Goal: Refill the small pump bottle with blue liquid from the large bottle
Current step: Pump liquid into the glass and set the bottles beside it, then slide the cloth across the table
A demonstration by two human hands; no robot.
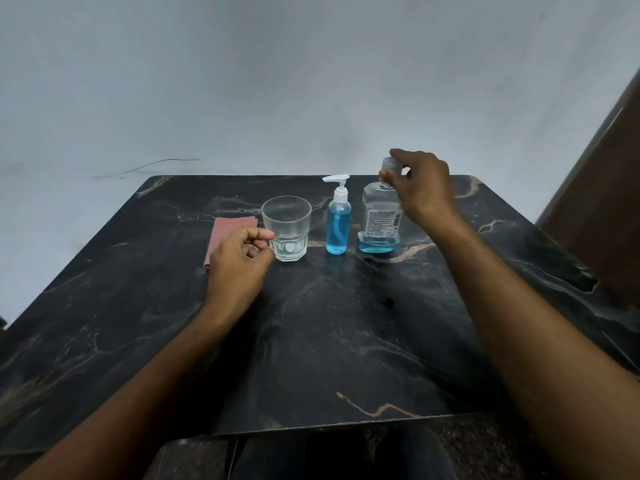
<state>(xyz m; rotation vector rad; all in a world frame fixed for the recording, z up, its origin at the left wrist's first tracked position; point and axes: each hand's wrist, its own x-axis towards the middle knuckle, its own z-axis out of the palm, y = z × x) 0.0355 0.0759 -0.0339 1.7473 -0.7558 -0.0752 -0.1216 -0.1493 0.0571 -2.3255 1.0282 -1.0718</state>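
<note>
Two bare forearms reach in from the bottom corners of the frame over a black marble-patterned table with pale veins. Left of centre, the left hand rests on the tabletop with its fingers loosely curled, holding nothing; its thumb tip lies just beside, perhaps touching, the lower wall of a clear faceted drinking glass, which has a little clear liquid at the bottom. Behind that hand a folded reddish-brown cloth lies flat, partly hidden.

Just right of the glass, near the frame's middle, the small clear pump bottle with a white pump head stands upright, filled with blue liquid up to its shoulder. Just beside it to the right stands the large clear bottle with a white printed label; blue liquid shows only in a low band at its base. Above it, the right hand pinches the bottle's pale grey cap between thumb and fingertips, at the top of the neck. A plain grey wall fills the upper frame.
</note>
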